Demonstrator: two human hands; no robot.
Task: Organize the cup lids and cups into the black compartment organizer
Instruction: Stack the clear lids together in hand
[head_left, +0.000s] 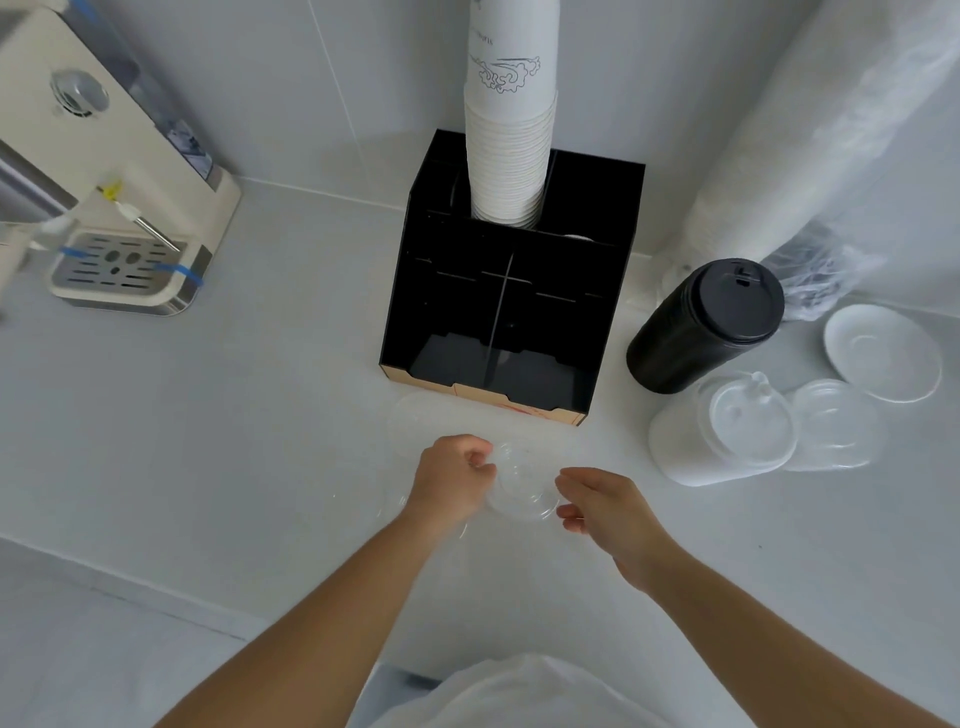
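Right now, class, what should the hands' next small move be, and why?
Probably carry the clear lid forward into a front compartment of the black organizer: the left hand and right hand pinch the lid right in front of it.

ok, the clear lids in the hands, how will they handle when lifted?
Probably very light and bendy: the clear lids look like thin see-through plastic. Likely slippery, since the surface shows glossy glints; the left hand and right hand hold opposite edges. Flat, so unlikely to roll.

Clear glossy plastic lid (522, 493), matt black organizer (511, 312), white paper cups (509, 156).
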